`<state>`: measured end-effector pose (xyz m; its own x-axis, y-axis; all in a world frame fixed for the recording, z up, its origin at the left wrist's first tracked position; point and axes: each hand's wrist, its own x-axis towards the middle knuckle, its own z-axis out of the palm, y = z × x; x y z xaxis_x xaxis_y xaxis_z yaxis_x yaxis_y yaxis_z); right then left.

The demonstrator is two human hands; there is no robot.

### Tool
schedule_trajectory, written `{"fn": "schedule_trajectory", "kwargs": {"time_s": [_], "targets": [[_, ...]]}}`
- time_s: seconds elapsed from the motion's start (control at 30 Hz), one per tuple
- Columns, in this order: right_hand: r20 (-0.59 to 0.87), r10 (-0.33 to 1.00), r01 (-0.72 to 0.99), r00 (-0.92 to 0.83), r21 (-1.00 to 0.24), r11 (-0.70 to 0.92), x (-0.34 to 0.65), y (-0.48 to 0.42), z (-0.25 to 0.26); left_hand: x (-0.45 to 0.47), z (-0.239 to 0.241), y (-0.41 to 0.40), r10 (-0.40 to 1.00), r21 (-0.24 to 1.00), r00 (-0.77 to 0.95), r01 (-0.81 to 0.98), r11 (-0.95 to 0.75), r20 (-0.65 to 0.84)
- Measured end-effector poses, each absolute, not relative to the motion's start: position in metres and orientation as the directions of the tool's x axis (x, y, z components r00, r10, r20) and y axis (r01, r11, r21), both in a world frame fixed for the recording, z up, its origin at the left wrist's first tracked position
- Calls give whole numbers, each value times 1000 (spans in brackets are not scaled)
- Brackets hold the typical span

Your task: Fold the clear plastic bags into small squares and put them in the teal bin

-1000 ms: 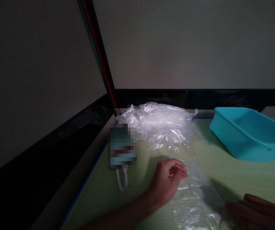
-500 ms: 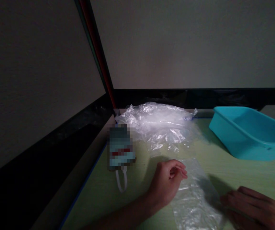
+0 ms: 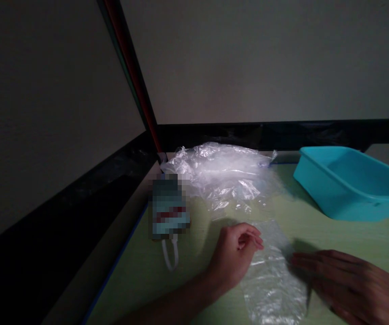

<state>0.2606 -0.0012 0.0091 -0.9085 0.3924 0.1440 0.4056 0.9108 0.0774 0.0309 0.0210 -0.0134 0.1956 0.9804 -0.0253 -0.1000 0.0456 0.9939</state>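
A clear flat plastic bag (image 3: 271, 280) lies on the pale green table (image 3: 197, 289) in front of me. My left hand (image 3: 236, 257) rests on the bag's left edge with its fingers curled inward over the plastic. My right hand (image 3: 346, 282) lies flat on the bag's right side, fingers stretched out toward the left. Behind them sits a crumpled heap of clear plastic bags (image 3: 223, 174).
A turquoise plastic tub (image 3: 346, 185) stands at the right rear. A blurred small packet with a white cord loop (image 3: 170, 216) lies at the left. A black ledge (image 3: 265, 133) and walls border the table at the back and left.
My right hand has slid leftward across the bag, from the frame's lower right corner to the bag's right side. The left hand has stayed in place.
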Motion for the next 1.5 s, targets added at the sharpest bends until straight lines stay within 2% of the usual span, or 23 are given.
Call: {"fn": "schedule_trajectory", "kwargs": {"time_s": [0.27, 0.43, 0.53, 0.8, 1.03, 1.17, 1.33, 1.5], "targets": [[165, 437, 445, -884, 16, 895, 258, 4, 13, 31, -13, 22, 979, 993, 203, -108, 45, -22], [146, 469, 463, -871, -78, 883, 262, 4, 16, 31, -13, 22, 978, 992, 207, -114, 58, -33], [119, 534, 519, -837, -138, 844, 265, 3, 16, 30, -14, 22, 978, 994, 204, -98, 57, -36], [8, 744, 674, -668, -417, 610, 261, 0, 19, 30, -13, 21, 977, 999, 213, -28, 22, -16], [-13, 816, 617, -577, -662, 426, 250, 10, 15, 30, -10, 21, 976, 998, 215, -41, 39, -29], [-12, 862, 587, -507, -737, 335, 243, 16, 12, 27, -8, 21, 975, 996, 218, -77, 56, -38], [-12, 894, 526, -448, -812, 253, 236, 25, 5, 22, -13, 19, 990, 1000, 138, -2, 9, -9], [-115, 917, 444, -382, -893, 73, 229, 39, 0, 19, -10, 16, 999, 996, 48, 78, -30, 26]]}}
